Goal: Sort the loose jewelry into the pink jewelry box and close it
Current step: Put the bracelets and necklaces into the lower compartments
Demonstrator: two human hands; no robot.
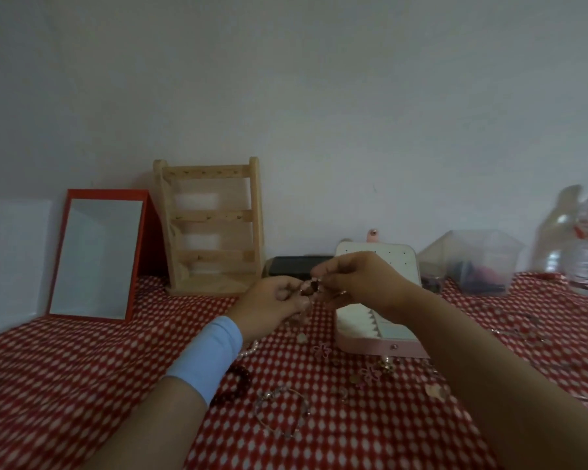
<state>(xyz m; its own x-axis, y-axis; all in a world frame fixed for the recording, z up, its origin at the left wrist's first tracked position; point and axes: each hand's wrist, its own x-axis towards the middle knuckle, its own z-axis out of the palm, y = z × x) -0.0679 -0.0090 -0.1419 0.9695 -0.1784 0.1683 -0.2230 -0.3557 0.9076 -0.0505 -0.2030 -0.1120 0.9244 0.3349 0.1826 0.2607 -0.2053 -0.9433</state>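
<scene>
Red-and-white dotted tablecloth [82, 385], pink jewelry box [370, 344], red-framed mirror [140, 252]

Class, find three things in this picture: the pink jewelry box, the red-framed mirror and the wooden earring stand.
pink jewelry box [381, 346]: head view, pink front wall near the snap.
red-framed mirror [97, 257]: head view, middle of the glass.
wooden earring stand [214, 215]: head view, middle crossbar.

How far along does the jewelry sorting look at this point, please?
Early. The pink jewelry box stands open. Both hands, left hand and right hand, hold one small piece together. A bracelet, dark beads and pink flower pieces remain on the cloth; closing remains.
</scene>
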